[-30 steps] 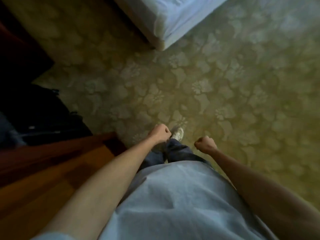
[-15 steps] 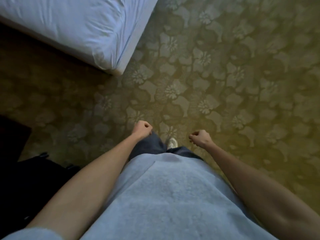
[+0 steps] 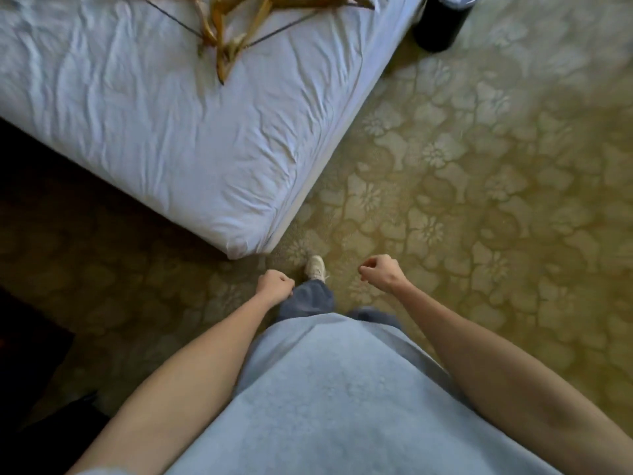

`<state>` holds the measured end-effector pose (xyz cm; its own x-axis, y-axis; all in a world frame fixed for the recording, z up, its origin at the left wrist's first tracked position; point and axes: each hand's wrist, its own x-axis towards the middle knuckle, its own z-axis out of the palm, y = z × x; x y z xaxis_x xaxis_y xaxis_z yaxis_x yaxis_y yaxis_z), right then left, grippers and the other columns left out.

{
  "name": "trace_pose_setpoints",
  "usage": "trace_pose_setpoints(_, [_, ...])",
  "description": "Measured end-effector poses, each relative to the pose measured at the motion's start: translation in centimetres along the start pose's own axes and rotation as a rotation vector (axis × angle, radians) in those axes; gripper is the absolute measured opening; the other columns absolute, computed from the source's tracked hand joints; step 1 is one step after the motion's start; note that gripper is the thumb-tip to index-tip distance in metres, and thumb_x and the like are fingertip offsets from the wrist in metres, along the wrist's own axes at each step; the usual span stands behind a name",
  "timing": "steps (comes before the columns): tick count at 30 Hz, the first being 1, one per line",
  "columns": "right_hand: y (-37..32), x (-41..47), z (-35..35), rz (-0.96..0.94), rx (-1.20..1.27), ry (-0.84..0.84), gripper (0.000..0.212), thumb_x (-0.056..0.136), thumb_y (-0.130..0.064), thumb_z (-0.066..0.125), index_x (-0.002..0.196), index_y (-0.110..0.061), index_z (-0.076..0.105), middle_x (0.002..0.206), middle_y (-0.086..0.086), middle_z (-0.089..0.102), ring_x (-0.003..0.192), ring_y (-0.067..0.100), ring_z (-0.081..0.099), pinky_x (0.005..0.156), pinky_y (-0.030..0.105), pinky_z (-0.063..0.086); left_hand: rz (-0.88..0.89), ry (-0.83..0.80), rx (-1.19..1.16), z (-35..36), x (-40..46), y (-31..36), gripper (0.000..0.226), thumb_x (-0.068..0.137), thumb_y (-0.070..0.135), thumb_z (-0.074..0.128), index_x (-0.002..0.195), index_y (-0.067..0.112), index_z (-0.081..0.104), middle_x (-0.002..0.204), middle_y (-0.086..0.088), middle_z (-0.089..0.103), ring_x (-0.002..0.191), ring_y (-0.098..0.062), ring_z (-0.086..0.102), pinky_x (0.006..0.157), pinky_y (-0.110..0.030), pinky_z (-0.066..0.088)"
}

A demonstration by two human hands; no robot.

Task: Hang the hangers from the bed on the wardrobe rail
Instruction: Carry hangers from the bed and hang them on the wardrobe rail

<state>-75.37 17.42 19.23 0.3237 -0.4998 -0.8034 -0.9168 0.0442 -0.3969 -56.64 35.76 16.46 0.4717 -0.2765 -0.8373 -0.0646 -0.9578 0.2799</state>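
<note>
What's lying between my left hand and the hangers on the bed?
Head view: only wrinkled white sheet on the bed, plus a strip of carpet, separates the left hand from the hangers.

A: Which items are cut off by the frame?
B: The wooden hangers (image 3: pixel 239 25) and the dark bin (image 3: pixel 442 22) run past the top edge; the bed (image 3: pixel 154 132) runs past the top and left edges.
A: Anything unreadable?
B: The dark area at lower left (image 3: pixel 30 389) shows no detail. One shoe (image 3: pixel 315 267) is visible; the other is hidden.

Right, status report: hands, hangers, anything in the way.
Left hand and right hand fisted, empty. Hangers piled on bed, untouched. Bed corner ahead; dark bin beside bed.
</note>
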Motion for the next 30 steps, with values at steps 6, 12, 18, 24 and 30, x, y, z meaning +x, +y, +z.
trace_pose_setpoints(6, [-0.8, 4.7, -9.3, 0.160, 0.121, 0.099, 0.020, 0.089, -0.017, 0.057, 0.089, -0.013, 0.077, 0.082, 0.004, 0.075, 0.073, 0.018, 0.066, 0.078, 0.035, 0.058, 0.154, -0.117, 0.030, -4.1, 6.5, 17.3, 0.026, 0.094, 0.021, 0.061, 0.070, 0.020, 0.072, 0.070, 0.002, 0.073, 0.059, -0.014, 0.061, 0.061, -0.026, 0.052])
trace_pose_setpoints(12, [4.0, 8.1, -14.9, 0.413, 0.308, 0.121, 0.017, 0.093, -0.017, 0.060, 0.085, -0.010, 0.074, 0.078, 0.011, 0.075, 0.067, 0.022, 0.066, 0.066, 0.034, 0.057, 0.325, -0.196, 0.053, -4.9, 10.9, 33.0, 0.021, 0.094, 0.022, 0.063, 0.079, 0.015, 0.075, 0.072, -0.001, 0.074, 0.059, -0.015, 0.063, 0.061, -0.026, 0.052])
trace_pose_setpoints(18, [4.8, 14.5, -25.2, 0.553, 0.324, 0.047, 0.028, 0.092, -0.013, 0.060, 0.067, -0.004, 0.065, 0.068, 0.010, 0.060, 0.057, 0.019, 0.048, 0.050, 0.024, 0.040, 0.356, -0.193, 0.084, -7.3, 15.6, 48.7, 0.020, 0.098, 0.016, 0.059, 0.089, 0.008, 0.076, 0.077, -0.004, 0.074, 0.062, -0.015, 0.063, 0.058, -0.022, 0.052])
trace_pose_setpoints(24, [-1.1, 25.0, -37.3, 0.455, 0.304, 0.050, 0.024, 0.091, -0.020, 0.063, 0.076, -0.002, 0.070, 0.064, 0.009, 0.066, 0.056, 0.021, 0.055, 0.055, 0.030, 0.045, 0.266, -0.116, 0.133, -11.7, 20.7, 56.6, 0.025, 0.095, 0.013, 0.058, 0.072, 0.013, 0.068, 0.066, -0.003, 0.069, 0.051, -0.013, 0.058, 0.046, -0.019, 0.046])
trace_pose_setpoints(30, [-15.1, 35.9, -49.7, 0.158, 0.231, 0.055, 0.021, 0.094, -0.017, 0.057, 0.092, -0.006, 0.074, 0.085, 0.010, 0.075, 0.068, 0.018, 0.066, 0.065, 0.031, 0.058, 0.040, -0.063, 0.059, -15.6, 25.3, 58.2, 0.025, 0.094, 0.011, 0.059, 0.078, 0.001, 0.074, 0.072, -0.011, 0.071, 0.053, -0.019, 0.057, 0.045, -0.020, 0.044])
